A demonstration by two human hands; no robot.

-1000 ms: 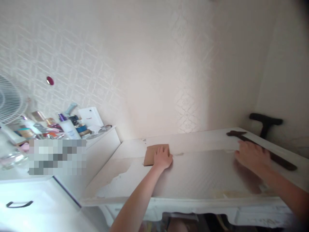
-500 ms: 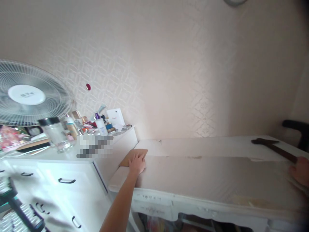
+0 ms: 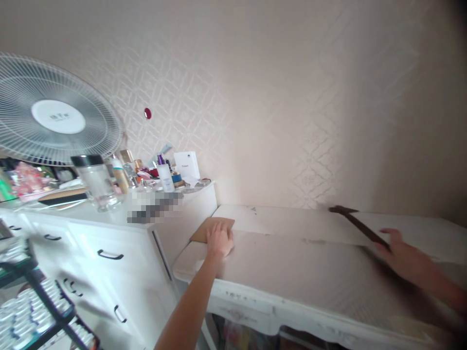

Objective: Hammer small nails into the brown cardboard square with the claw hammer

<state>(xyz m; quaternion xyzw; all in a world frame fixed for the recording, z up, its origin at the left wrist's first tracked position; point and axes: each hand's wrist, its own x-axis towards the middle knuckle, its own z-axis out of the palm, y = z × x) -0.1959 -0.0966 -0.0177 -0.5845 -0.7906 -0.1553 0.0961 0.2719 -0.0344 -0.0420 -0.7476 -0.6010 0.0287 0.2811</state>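
Note:
My left hand [image 3: 220, 240] lies with its fingers flat on a brown sheet [image 3: 200, 232], perhaps cardboard, at the left end of the white table [image 3: 292, 262]. Part of the sheet is hidden under the fingers. On the right, my right hand [image 3: 406, 257] grips the handle end of a dark hammer [image 3: 365, 231]. The hammer's head points away toward the wall and is held over the back part of the tabletop. A shadow falls on the table below this hand.
Left of the table stands a white cabinet [image 3: 120, 287] topped with cosmetics bottles and a clear jar [image 3: 97, 187]. A large fan [image 3: 58, 116] rises behind them. A dark-framed rack [image 3: 36, 296] with white items is at lower left. The patterned wall [image 3: 273, 121] borders the table's back.
My right hand has brought the hammer leftward over the table, and more of that hand shows. My left hand stays on the brown sheet. The camera view has shifted slightly.

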